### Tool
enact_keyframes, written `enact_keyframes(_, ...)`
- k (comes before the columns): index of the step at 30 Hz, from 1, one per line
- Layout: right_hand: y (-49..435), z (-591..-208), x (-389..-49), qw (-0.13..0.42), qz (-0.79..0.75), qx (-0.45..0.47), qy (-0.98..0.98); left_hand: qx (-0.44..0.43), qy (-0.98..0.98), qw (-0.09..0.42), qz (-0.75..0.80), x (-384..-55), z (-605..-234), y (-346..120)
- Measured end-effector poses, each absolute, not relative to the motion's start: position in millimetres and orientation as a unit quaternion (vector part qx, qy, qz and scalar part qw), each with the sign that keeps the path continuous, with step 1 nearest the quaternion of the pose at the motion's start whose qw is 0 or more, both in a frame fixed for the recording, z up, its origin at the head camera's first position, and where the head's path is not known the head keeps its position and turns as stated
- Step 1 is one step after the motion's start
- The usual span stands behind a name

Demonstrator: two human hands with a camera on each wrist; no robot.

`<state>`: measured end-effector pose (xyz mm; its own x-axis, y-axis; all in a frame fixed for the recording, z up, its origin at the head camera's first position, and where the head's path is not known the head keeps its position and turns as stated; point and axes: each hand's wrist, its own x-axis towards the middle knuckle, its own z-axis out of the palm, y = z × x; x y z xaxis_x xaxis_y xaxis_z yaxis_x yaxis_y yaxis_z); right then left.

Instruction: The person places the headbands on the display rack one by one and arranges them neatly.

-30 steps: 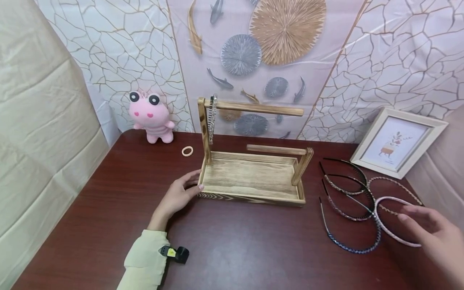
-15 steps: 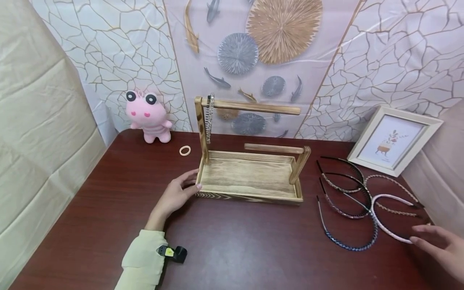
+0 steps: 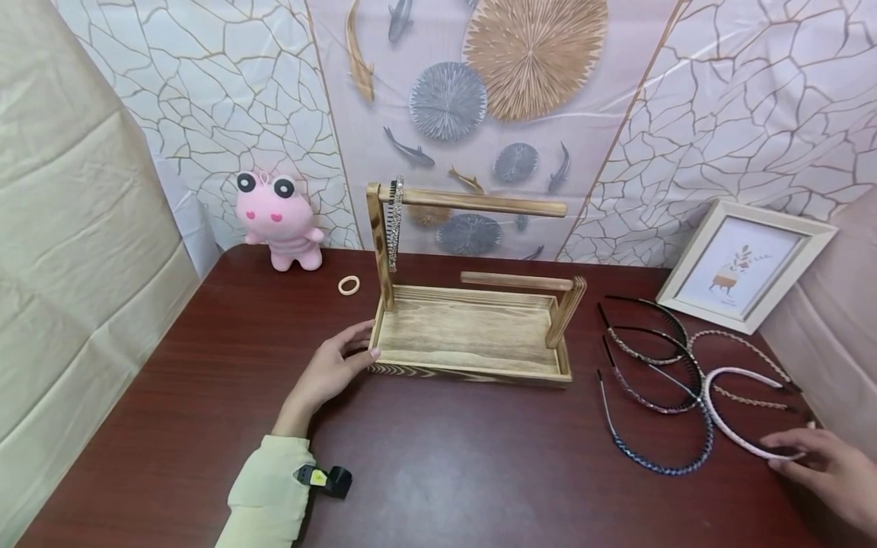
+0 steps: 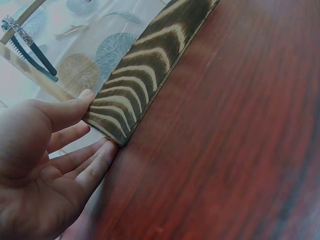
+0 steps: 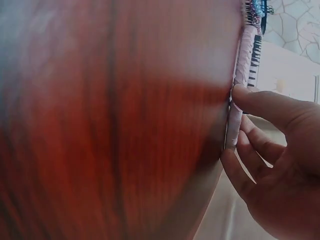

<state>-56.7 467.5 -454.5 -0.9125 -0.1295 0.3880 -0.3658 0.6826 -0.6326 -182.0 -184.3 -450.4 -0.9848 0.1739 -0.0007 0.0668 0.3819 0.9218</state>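
Observation:
My left hand [image 3: 332,373] holds the front left corner of a wooden headband stand [image 3: 473,335], thumb at the rim and fingers against the end wall [image 4: 117,107]. Over the left end of the stand's upper bar hangs a sparkly headband [image 3: 393,236] with comb teeth. At the far right, my right hand [image 3: 825,468] pinches one end of a pale pink headband [image 3: 728,435] between thumb and fingers. In the right wrist view this pink headband [image 5: 243,57] lies along the tabletop, partly covered by the thumb.
Beside the pink headband lie a blue braided headband [image 3: 651,463], a gold braided one [image 3: 743,344] and several dark toothed ones, overlapping. A picture frame [image 3: 747,266] leans behind them. A pink plush toy [image 3: 279,221] and a small cream ring [image 3: 349,285] sit at the back left.
My right hand has gone from hovering over the pink headband to its near end, and its fingers have closed on it. The left hand has stayed at the stand's corner.

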Motion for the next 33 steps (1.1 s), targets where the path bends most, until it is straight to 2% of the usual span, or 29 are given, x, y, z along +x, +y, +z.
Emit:
enact_keyframes(7,470,-456,-59,0.172,0.369,0.162,-0.899,0.069,0.827,0.049,0.555,-182,-451,-184)
enact_keyframes(21,474,-452,-63,0.249,0.437,0.167,-0.848,0.074,0.818,0.052,0.568,-184,-453,-185)
enact_keyframes(33,423,-402,-70,0.283,0.450,0.045,-0.846,0.075,0.818,0.055,0.568,-182,-450,-185)
